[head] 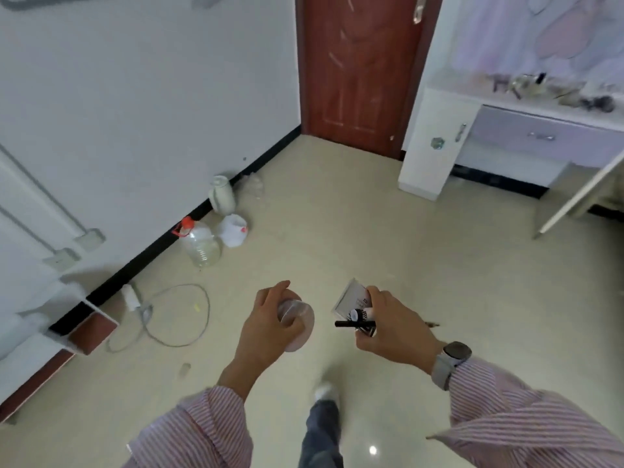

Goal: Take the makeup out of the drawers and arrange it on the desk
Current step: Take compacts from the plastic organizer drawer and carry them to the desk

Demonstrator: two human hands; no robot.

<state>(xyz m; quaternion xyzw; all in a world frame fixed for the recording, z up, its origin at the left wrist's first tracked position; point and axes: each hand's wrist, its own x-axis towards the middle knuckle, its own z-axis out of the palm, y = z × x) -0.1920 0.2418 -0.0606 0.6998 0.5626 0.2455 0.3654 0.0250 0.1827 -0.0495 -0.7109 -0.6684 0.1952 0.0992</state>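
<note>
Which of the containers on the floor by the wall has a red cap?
The clear plastic jug nearest the camera; the tall white jar and white bag have none.

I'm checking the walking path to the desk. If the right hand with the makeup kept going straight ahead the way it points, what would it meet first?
The right hand points up-frame over bare floor; the way looks free until the white desk beside the door, though depth is unclear.

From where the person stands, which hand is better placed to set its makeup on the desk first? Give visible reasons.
Probably the right hand: the desk lies ahead on its side, and it grips a small box and black tubes. The left hand, holding a pink round case, is farther.
</note>
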